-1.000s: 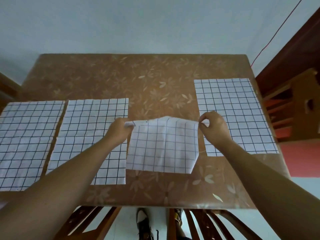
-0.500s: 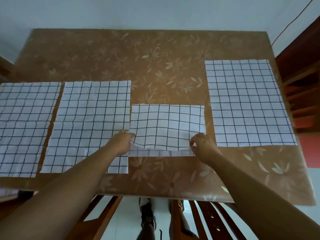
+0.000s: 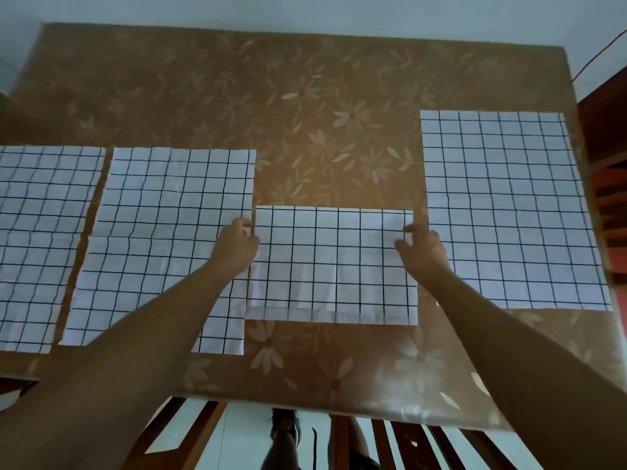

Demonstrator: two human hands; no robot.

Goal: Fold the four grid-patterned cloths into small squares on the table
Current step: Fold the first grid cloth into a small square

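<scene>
Four white cloths with black grid lines lie on the brown flower-patterned table (image 3: 305,96). The middle cloth (image 3: 332,262) is folded in half into a wide rectangle and lies flat near the front edge. My left hand (image 3: 237,247) pinches its left edge near the far corner. At its right edge, near the far corner, my right hand (image 3: 422,251) holds it between thumb and forefinger. Three cloths lie spread out flat: one at the far left (image 3: 40,232), one beside it (image 3: 163,215) under my left forearm, and one on the right (image 3: 509,205).
Wooden chair slats (image 3: 203,432) and a person's feet (image 3: 285,432) show below the table's front edge. Dark wooden furniture (image 3: 607,164) stands close to the table's right side. A pale wall runs behind the table.
The middle cloth was brought down from mid-air and laid folded in half on the table. Both hands then slid from its near corners up to its far corners.
</scene>
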